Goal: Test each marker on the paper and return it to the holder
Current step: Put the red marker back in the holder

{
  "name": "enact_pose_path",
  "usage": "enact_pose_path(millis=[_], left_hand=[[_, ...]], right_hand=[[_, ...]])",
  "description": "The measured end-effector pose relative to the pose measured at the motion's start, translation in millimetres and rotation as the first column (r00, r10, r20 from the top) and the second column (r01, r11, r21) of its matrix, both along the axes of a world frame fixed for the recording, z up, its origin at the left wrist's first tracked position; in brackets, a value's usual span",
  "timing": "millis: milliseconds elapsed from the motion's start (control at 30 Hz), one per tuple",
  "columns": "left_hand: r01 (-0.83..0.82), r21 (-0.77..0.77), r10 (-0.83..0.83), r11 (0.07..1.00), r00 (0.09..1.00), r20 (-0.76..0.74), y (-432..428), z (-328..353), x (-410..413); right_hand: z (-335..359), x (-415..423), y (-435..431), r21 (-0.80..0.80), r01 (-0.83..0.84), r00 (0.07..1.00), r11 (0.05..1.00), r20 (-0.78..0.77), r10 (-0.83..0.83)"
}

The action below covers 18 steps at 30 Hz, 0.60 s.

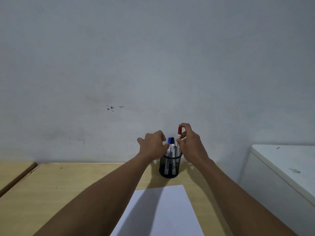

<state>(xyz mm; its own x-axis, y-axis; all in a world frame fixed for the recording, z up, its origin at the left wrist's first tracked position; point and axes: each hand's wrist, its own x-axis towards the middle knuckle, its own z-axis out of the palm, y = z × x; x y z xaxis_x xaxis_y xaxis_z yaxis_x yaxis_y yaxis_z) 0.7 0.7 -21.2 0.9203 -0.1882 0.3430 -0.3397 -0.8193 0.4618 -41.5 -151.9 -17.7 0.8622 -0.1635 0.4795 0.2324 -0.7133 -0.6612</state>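
Observation:
A black mesh holder (170, 165) stands on the wooden table (68, 188) near the wall. In it stand a blue-capped marker (169, 141) and a black-capped marker (172, 140). My right hand (190, 143) pinches a red-capped marker (179, 130), which is raised above the others with its lower end still inside the holder. My left hand (152, 143) hovers at the holder's left rim, fingers curled beside the blue-capped marker; whether it touches it I cannot tell. A blank white paper sheet (163, 212) lies on the table in front of the holder.
A grey wall (153, 65) rises directly behind the holder. A white cabinet-like surface (286, 164) stands to the right of the table. A second wooden surface (12, 171) adjoins the table on the left.

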Motion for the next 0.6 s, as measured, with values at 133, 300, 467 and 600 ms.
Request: enact_pose_path(millis=[133,300,467,600], left_hand=[[-0.052,-0.046,0.051,0.998,0.998,-0.024,-15,-16,8],[-0.082,-0.077,0.081,0.994,0.997,-0.01,-26,-25,18],[-0.086,-0.151,0.091,0.985,0.996,0.025,-27,-26,18],[-0.055,-0.291,0.057,0.955,0.998,-0.003,-20,-12,7]], right_hand=[[-16,16,-5,-0.003,0.038,0.996,0.999,-0.077,-0.038],[-29,26,-8,-0.085,0.054,0.991,0.995,-0.121,-0.064],[-31,29,-8,-0.159,0.055,0.986,0.986,-0.145,-0.078],[-27,21,-6,-0.177,0.063,0.99,0.982,-0.115,-0.085]])
